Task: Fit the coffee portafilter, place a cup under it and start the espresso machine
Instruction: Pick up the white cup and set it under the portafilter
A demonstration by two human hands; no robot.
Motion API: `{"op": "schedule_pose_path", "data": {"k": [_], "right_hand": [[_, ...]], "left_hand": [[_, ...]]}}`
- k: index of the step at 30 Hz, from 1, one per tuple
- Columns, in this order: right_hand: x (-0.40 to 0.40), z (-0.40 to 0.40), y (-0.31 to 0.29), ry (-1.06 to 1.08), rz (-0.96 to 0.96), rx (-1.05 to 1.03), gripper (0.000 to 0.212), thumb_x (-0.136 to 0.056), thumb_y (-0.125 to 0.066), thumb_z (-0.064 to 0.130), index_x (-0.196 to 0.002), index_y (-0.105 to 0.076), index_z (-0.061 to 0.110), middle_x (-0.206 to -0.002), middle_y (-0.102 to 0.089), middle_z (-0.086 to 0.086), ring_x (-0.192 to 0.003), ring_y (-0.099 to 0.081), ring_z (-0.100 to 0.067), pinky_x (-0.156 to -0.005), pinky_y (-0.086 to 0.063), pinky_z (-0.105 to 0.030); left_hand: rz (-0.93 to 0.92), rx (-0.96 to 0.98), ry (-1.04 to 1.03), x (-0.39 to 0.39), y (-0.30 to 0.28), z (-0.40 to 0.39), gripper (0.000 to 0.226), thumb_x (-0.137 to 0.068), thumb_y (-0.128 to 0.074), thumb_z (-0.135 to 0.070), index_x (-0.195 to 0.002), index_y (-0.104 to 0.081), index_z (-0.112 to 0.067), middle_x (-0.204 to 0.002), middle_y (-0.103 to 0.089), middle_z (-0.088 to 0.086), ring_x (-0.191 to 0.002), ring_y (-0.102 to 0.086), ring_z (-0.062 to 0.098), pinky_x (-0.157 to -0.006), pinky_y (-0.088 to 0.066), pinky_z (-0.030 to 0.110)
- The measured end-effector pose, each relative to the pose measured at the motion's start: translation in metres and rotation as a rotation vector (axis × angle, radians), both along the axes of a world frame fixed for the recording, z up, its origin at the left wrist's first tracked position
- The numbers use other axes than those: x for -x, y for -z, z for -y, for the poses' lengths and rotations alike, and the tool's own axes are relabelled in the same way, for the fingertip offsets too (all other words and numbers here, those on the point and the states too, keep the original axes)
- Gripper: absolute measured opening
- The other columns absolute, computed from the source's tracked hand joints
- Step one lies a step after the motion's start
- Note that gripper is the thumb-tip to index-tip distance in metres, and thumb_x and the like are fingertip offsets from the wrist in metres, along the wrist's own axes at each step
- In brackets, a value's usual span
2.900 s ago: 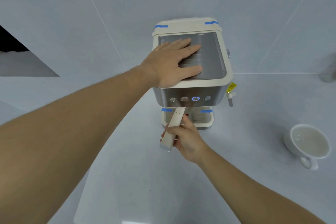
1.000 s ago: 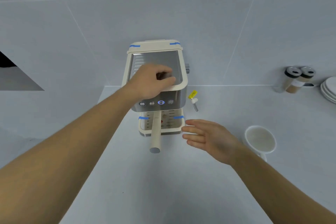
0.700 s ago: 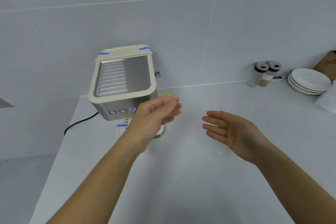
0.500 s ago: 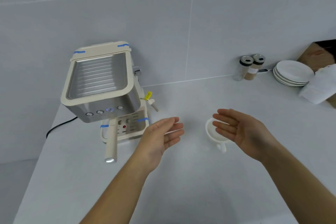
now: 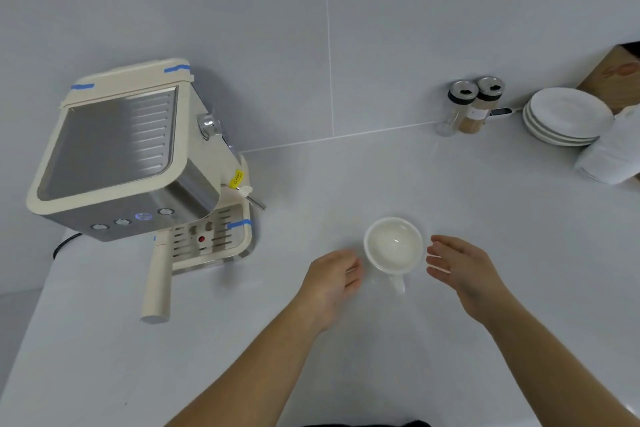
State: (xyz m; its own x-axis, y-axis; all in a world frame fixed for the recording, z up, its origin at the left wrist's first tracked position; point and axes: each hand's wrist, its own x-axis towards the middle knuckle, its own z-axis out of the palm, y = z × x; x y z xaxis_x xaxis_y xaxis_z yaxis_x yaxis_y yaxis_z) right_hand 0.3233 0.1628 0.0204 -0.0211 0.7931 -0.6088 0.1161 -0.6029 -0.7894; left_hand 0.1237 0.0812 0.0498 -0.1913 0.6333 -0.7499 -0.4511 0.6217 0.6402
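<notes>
The pale grey tabletop (image 5: pixel 346 374) fills most of your view and runs back to a tiled wall. At its left end stands the espresso machine (image 5: pixel 138 163), cream and steel, with one of its front buttons lit blue. The portafilter (image 5: pixel 157 282) looks already fitted: its cream handle juts out from under the front panel, over the drip tray (image 5: pixel 214 243), which holds no cup yet. Far right, well apart from your work, sit a stack of plates (image 5: pixel 564 118) and two spice jars (image 5: pixel 472 104).

Your two forearms reach in from below. Your left hand (image 5: pixel 332 279) is loosely curled, fingers half closed, holding nothing, just beside the left of the cup (image 5: pixel 394 245). Your right hand (image 5: pixel 457 267) is spread wide, palm turned inward, empty, just beside the right of the cup. Neither hand appears to touch it.

The cup stands upright on the tabletop, well to the right of the machine, its small handle pointing toward you. It looks like glazed white ceramic, so judge it rigid, fairly light, smooth enough to slip and liable to chip if knocked. Take it by the handle, or cradle its round wall between both palms. It appears empty, so nothing should spill as you carry it left and set it on the drip tray, under the portafilter.
</notes>
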Motion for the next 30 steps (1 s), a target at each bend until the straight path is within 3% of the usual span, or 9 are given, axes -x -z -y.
{"op": "schedule_pose_path", "data": {"k": [4,7,12,18,26,30], "right_hand": [[0.003,-0.005,0.010,-0.016,-0.040,0.046,0.025,-0.097,-0.058,0.010,-0.121,-0.065,0.004,-0.112,-0.069,-0.014,-0.105,-0.066,-0.030,-0.090,-0.053,-0.042],[0.007,-0.005,0.009,-0.061,-0.084,0.055,0.015,-0.094,-0.062,0.008,-0.103,-0.073,0.013,-0.108,-0.074,-0.010,-0.101,-0.070,-0.026,-0.090,-0.054,-0.040],[0.009,-0.007,0.008,-0.067,-0.095,0.050,0.019,-0.095,-0.058,0.004,-0.098,-0.073,0.016,-0.106,-0.074,-0.009,-0.101,-0.070,-0.026,-0.091,-0.054,-0.042],[0.016,-0.006,0.000,-0.115,-0.085,0.007,0.018,-0.094,-0.061,0.007,-0.101,-0.075,0.017,-0.102,-0.078,-0.003,-0.097,-0.073,-0.021,-0.080,-0.057,-0.033],[0.069,0.002,-0.013,-0.316,-0.139,-0.045,0.024,-0.094,-0.060,0.005,-0.106,-0.076,0.018,-0.103,-0.079,0.000,-0.097,-0.074,-0.016,-0.082,-0.058,-0.031],[0.104,0.011,-0.019,-0.446,-0.153,-0.034,0.028,-0.092,-0.059,0.005,-0.104,-0.077,0.023,-0.099,-0.079,0.002,-0.096,-0.074,-0.016,-0.083,-0.059,-0.032]], "left_hand": [[0.012,0.006,0.015,-0.009,0.010,-0.012,0.017,-0.097,-0.052,-0.009,-0.089,-0.067,-0.014,-0.087,-0.067,0.001,-0.084,-0.066,0.013,-0.070,-0.056,0.017],[0.039,-0.002,0.016,-0.016,0.015,-0.015,0.016,-0.095,-0.058,-0.013,-0.101,-0.073,-0.018,-0.097,-0.077,-0.002,-0.091,-0.073,0.007,-0.072,-0.054,0.017],[0.033,-0.001,-0.038,-0.026,0.024,-0.017,0.016,-0.089,-0.067,-0.011,-0.099,-0.077,-0.021,-0.111,-0.076,0.007,-0.106,-0.071,0.016,-0.068,-0.056,0.016],[0.004,-0.088,-0.084,-0.024,0.025,-0.003,0.028,-0.090,-0.066,-0.008,-0.114,-0.075,-0.019,-0.110,-0.076,0.001,-0.101,-0.069,0.010,-0.081,-0.056,0.019],[-0.035,-0.197,-0.343,0.003,0.017,0.036,0.033,-0.090,-0.064,-0.005,-0.121,-0.071,-0.015,-0.113,-0.076,-0.004,-0.109,-0.069,0.010,-0.094,-0.055,0.026],[-0.061,-0.217,-0.493,0.019,0.015,0.059,0.033,-0.090,-0.066,-0.008,-0.122,-0.070,-0.015,-0.114,-0.076,-0.004,-0.108,-0.069,0.006,-0.088,-0.056,0.019]]}}
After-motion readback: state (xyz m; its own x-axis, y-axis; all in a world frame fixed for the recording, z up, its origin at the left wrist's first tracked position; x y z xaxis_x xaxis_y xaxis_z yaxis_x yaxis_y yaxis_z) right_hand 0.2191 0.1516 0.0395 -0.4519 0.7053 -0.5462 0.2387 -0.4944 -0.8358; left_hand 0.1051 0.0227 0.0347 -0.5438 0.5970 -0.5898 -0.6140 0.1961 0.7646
